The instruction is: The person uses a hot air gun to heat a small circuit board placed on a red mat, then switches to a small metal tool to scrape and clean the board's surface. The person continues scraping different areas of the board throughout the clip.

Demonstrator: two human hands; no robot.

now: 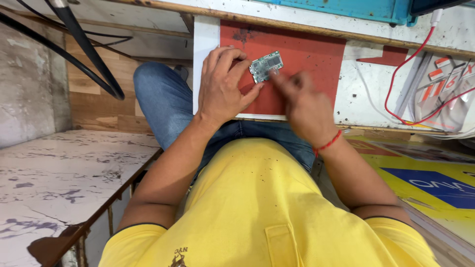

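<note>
Two hands | left hand [225, 86] pinches circuit board [266, 66] | right hand [302, 101] blurred, grip unclear

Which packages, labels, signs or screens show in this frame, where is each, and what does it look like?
Printed sheet: lower right, lying flat; yellow with a dark blue panel and white lettering.
Clear plastic packets: right end of the bench under the red cable; transparent, with red and white labels.
Dark device: top right edge, cropped; possibly a screen, cannot tell.
</note>
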